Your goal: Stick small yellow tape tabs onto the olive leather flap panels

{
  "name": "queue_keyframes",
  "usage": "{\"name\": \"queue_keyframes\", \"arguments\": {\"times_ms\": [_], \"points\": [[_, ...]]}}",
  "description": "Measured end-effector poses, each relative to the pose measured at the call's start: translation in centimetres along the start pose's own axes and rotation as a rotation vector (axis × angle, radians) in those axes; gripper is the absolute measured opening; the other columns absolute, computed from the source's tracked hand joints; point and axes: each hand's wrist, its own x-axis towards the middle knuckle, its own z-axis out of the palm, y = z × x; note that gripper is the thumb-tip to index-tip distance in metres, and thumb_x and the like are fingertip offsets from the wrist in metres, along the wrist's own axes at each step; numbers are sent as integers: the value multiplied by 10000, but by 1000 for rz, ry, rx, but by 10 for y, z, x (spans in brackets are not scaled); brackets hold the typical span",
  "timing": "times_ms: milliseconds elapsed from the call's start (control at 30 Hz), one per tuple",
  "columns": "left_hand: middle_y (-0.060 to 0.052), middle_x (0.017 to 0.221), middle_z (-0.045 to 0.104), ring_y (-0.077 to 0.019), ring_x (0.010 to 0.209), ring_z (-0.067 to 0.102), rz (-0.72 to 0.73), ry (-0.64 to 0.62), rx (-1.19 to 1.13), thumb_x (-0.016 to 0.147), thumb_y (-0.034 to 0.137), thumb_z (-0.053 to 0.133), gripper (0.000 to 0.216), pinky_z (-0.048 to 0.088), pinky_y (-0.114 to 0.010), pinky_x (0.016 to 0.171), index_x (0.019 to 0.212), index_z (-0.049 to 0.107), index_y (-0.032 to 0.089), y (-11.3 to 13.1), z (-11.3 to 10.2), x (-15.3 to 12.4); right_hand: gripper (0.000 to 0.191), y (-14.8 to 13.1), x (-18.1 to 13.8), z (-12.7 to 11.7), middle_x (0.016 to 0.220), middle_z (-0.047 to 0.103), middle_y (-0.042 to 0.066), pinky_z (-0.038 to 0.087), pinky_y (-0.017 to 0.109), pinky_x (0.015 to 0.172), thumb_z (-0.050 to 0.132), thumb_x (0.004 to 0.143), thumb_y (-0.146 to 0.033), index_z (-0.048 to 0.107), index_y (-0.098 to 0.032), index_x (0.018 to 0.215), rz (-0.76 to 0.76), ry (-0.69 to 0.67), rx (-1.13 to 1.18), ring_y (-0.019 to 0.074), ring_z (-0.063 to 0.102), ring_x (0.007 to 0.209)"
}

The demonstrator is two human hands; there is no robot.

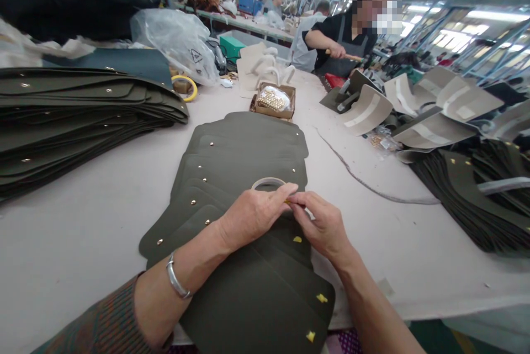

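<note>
My left hand is closed around a roll of tape, whose pale ring shows above the fingers. Its thumb points toward my right hand, which pinches a small yellow end of tape; the fingertips of both hands meet there. Beneath them lie overlapping dark olive leather-like panels on the table. Short pieces of yellow tape stick to the panels along their right side. Small shiny metal studs dot the left side.
A tall stack of olive panels stands at left, beside a yellow tape roll. An open box of gold-coloured hardware sits at the back. Beige curved pieces and more dark panels crowd the right. Across the table a person holds a wooden-handled tool.
</note>
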Motion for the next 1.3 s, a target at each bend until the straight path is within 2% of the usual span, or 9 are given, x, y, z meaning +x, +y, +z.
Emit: {"name": "queue_keyframes", "arguments": {"times_ms": [267,333,433,533,600,733,833,1033,1300], "points": [[-4,884,670,-142,818,660,-94,-79,-36,970,249,421,135,505,-230,663,997,532,177,2,2,4,156,-1,0,1,690,662,23,470,254,637,503,830,-167,649,-204,791,-8,105,-230,137,606,628],[2,822,652,-138,758,641,-99,-56,1,972,252,403,169,481,-226,615,918,544,175,3,3,5,133,-7,1,1,680,666,18,472,253,616,528,804,-181,656,-202,774,113,125,-148,133,600,600],[4,745,615,-127,673,600,-60,-28,62,974,233,349,240,444,-222,561,851,547,178,7,3,4,114,-10,5,3,579,635,-1,473,242,520,576,776,-256,645,-190,714,442,125,188,126,573,508],[4,738,604,-116,654,575,-15,-4,76,964,215,355,225,435,-215,569,855,548,179,10,2,3,212,3,6,6,513,603,-14,479,237,445,653,727,-375,623,-173,670,712,155,495,116,549,437],[1,757,608,-118,685,578,-44,-3,85,961,205,372,196,442,-214,599,872,544,177,9,2,2,277,16,4,6,529,614,-7,501,238,452,703,690,-427,629,-160,677,789,151,545,112,558,441],[-20,788,610,-160,760,574,-185,-128,202,946,187,422,132,448,-248,625,901,545,176,3,4,5,337,33,-5,2,611,658,26,529,243,513,692,728,-469,685,-137,782,748,6,457,123,597,516],[-40,825,608,-201,809,549,-191,-220,260,934,179,445,114,453,-296,661,892,551,179,0,7,7,319,33,-6,1,622,661,27,509,242,512,636,782,-457,703,-146,809,691,-52,312,130,593,523],[-53,868,594,-224,846,514,-157,-213,280,918,158,447,114,435,-350,735,898,558,173,-1,12,7,212,30,1,1,616,673,10,444,247,527,589,800,-351,716,-191,745,530,-73,-54,140,575,535],[-67,887,600,-225,846,507,-153,-217,257,917,150,439,124,413,-350,722,899,561,164,-2,13,6,299,41,-3,-3,574,608,2,426,223,465,583,806,-433,699,-157,816,683,-167,234,127,540,507]]}}
